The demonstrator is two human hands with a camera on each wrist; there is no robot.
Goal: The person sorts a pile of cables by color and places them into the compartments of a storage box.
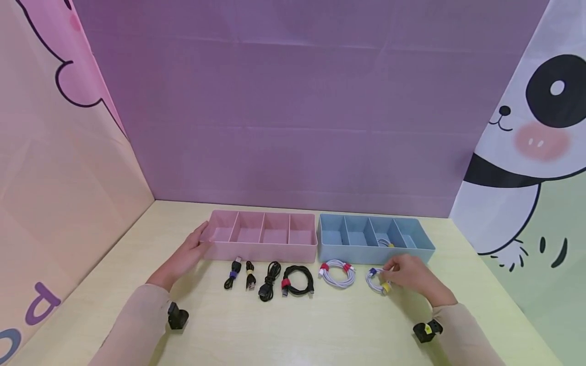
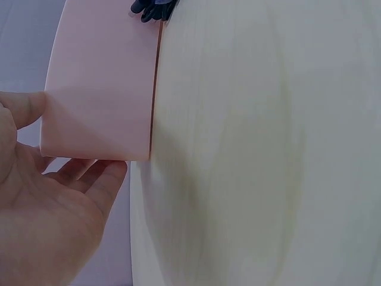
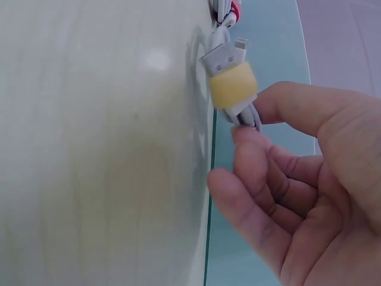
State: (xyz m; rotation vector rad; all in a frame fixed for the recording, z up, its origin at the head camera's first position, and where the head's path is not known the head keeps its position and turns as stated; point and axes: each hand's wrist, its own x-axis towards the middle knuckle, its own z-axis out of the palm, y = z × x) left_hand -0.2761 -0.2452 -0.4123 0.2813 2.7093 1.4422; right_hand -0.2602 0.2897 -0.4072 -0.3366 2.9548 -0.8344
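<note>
My right hand (image 1: 407,274) pinches a coiled white charging cable (image 1: 376,282) between thumb and fingers, in front of the blue divided box (image 1: 375,255). A yellow strap (image 3: 233,85) binds this cable, and its plugs show in the right wrist view. My left hand (image 1: 185,254) touches the left end of the pink divided box (image 1: 258,251); in the left wrist view its thumb lies at the rim and its fingers against the end wall. Another white cable (image 1: 383,242) sits in the blue box's third compartment from the left.
Along the boxes' front lie a black cable with a purple strap (image 1: 232,274), a short black cable (image 1: 250,277), a black bundled cable (image 1: 270,281), a black coil with a red strap (image 1: 298,279) and a white coil with red straps (image 1: 338,274). A purple backdrop (image 1: 293,127) stands behind.
</note>
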